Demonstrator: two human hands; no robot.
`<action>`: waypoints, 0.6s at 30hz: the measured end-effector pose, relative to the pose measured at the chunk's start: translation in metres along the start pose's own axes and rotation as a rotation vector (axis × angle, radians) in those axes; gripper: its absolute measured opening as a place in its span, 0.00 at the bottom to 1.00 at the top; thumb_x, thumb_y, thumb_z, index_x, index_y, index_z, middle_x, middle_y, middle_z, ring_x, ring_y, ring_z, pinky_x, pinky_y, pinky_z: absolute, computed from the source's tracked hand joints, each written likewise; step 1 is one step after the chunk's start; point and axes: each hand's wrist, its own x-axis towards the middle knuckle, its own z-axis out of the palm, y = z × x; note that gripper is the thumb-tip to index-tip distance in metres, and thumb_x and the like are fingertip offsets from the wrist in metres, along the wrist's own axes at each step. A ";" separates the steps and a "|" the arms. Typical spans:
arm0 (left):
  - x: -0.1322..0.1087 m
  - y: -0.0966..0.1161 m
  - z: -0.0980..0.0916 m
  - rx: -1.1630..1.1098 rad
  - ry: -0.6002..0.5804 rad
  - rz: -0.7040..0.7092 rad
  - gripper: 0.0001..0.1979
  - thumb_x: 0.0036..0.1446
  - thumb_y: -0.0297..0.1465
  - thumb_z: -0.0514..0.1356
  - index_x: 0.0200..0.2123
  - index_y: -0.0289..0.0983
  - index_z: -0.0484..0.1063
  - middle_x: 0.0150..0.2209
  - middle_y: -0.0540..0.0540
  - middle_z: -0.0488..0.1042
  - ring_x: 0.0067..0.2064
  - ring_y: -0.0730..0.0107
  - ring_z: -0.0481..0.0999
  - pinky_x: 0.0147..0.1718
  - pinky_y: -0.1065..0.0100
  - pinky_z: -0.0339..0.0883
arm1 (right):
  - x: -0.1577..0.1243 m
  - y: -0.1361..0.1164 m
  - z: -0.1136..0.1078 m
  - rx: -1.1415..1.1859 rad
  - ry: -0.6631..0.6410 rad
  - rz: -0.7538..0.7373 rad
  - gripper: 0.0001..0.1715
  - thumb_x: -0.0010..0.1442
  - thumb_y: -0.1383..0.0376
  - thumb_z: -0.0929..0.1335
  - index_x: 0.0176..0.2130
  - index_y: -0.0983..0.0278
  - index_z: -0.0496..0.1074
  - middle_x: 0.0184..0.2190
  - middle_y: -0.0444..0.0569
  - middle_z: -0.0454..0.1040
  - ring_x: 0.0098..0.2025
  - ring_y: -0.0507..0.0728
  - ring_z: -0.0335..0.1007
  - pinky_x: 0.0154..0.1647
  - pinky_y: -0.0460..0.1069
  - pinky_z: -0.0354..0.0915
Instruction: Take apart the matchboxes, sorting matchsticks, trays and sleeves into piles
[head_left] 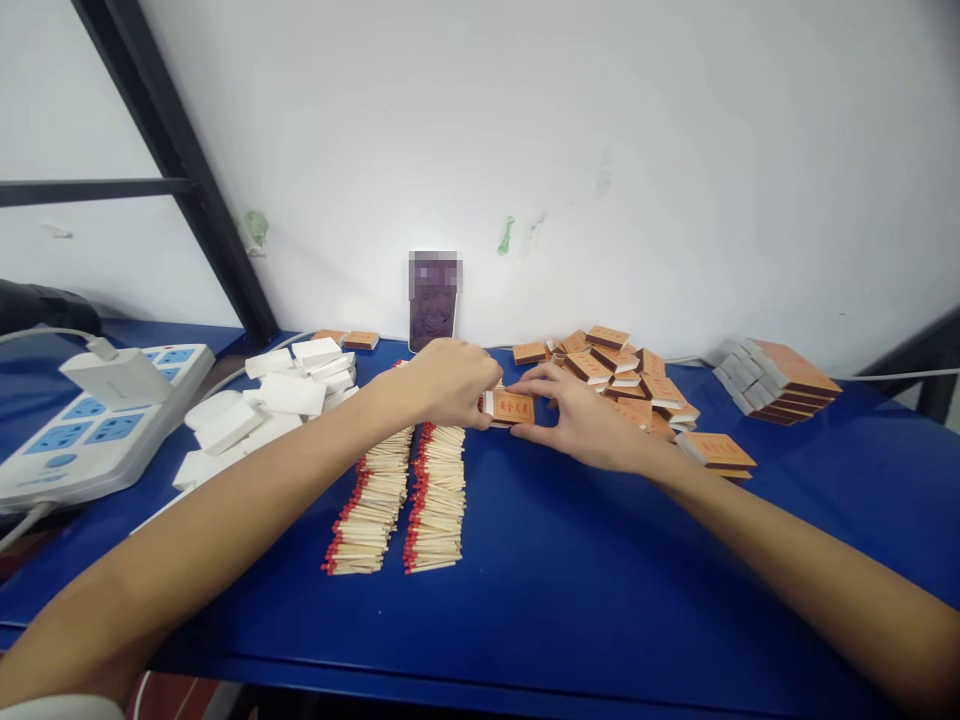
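Between my two hands, above the blue table, is an orange matchbox (513, 407) with red lettering. My left hand (456, 382) has its fingers closed at the box's left end, where a white part of the inner tray shows. My right hand (574, 412) grips the box from the right, thumb below and fingers above. Two rows of loose red-tipped matches (437, 500) lie just below and left of my hands. A pile of orange matchbox sleeves (626, 372) is behind my right hand. White matchbox trays (289, 395) lie heaped beyond my left forearm.
A neat stack of matchboxes (795, 378) stands at the far right, with another small stack (720, 452) nearer. A phone (433, 315) leans on the white wall. On the left are a power strip (112, 430) with a plugged-in charger (116, 380) and a black metal frame (195, 180).
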 end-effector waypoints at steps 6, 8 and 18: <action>0.001 0.000 0.009 0.015 -0.003 0.013 0.17 0.52 0.42 0.61 0.39 0.35 0.76 0.38 0.39 0.79 0.39 0.56 0.78 0.33 0.62 0.65 | -0.002 0.003 0.003 -0.368 -0.056 -0.060 0.21 0.60 0.62 0.69 0.53 0.65 0.75 0.45 0.55 0.75 0.47 0.64 0.72 0.50 0.62 0.66; 0.001 0.002 0.009 0.013 -0.019 0.014 0.18 0.52 0.42 0.61 0.40 0.35 0.76 0.39 0.39 0.79 0.41 0.55 0.78 0.34 0.62 0.65 | -0.003 0.006 0.003 -0.362 -0.071 -0.073 0.21 0.60 0.65 0.68 0.53 0.65 0.75 0.44 0.55 0.74 0.43 0.62 0.73 0.46 0.57 0.68; 0.003 0.006 0.012 0.030 -0.074 0.002 0.20 0.50 0.42 0.63 0.42 0.34 0.77 0.41 0.37 0.79 0.41 0.51 0.78 0.34 0.60 0.66 | -0.014 0.020 -0.008 -0.479 -0.114 -0.053 0.18 0.59 0.68 0.66 0.49 0.66 0.76 0.44 0.57 0.75 0.43 0.62 0.74 0.44 0.55 0.69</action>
